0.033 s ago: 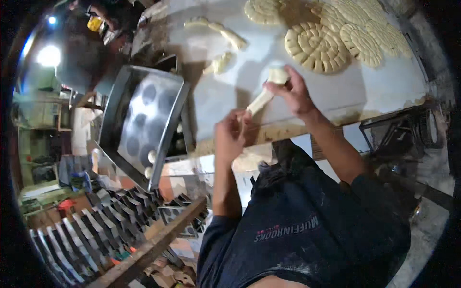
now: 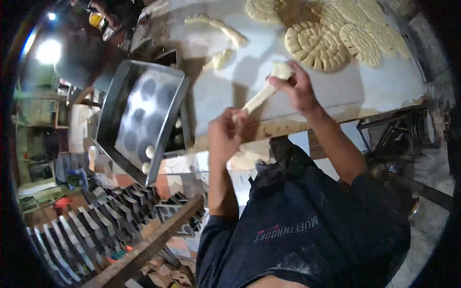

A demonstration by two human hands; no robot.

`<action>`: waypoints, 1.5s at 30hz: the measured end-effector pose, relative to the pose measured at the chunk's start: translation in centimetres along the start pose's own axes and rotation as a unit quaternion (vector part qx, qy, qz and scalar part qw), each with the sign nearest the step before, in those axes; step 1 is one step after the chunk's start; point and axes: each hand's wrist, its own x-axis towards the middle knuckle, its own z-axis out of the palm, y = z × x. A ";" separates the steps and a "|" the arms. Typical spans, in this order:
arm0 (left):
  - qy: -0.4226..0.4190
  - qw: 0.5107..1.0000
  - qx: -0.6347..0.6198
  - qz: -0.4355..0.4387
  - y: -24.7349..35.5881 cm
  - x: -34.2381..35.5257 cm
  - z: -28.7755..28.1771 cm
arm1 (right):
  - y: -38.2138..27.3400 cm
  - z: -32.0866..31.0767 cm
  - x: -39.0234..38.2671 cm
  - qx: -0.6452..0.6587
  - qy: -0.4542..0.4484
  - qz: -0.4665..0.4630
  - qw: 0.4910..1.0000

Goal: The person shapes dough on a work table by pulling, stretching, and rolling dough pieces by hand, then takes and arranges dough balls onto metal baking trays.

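Note:
A pale strip of dough (image 2: 259, 98) stretches slantwise between my two hands above the near edge of the worktable. Its lower end is pinched in the closed fingers of my left hand (image 2: 226, 134). My right hand (image 2: 298, 91) grips the thicker, wider upper end, thumb on top. Past my hands lie a short twisted dough piece (image 2: 219, 59) and a longer bent dough strip (image 2: 218, 27) on the pale table surface (image 2: 336, 91). Beyond my right hand rests a large scored dough coil (image 2: 316, 47); several more such coils (image 2: 361, 44) crowd the far right.
At the table's left side a deep metal tray (image 2: 178, 103) sits tilted, with small dough balls (image 2: 149, 151) by its near right edge. A wooden beam (image 2: 153, 240) and a row of stacked metal pans (image 2: 81, 233) are lower left. Another person (image 2: 89, 53) is at the upper left.
My left hand has shifted slightly left and my right hand slightly right, and the dough strip between them looks a little longer. Both hands keep hold of it.

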 end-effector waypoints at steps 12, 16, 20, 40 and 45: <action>0.264 0.961 -0.021 0.077 3.1 -3.4 -9.0 | -8.4 -5.8 0.3 0.051 0.131 -0.146 0.979; 0.237 0.960 -0.140 0.055 3.2 1.0 -1.6 | 2.0 -9.7 2.7 -0.057 0.190 -0.038 0.979; 0.112 0.992 -0.061 0.015 -11.1 2.4 5.2 | 12.7 -10.6 -0.4 -0.322 -0.037 0.029 0.946; -0.050 0.918 0.392 -0.026 -15.0 7.9 7.9 | 11.6 -13.3 8.5 -0.512 -0.320 -0.322 0.730; 0.112 0.962 0.248 -0.012 -12.7 16.1 9.5 | 13.1 -5.4 11.1 -0.483 -0.162 -0.251 0.823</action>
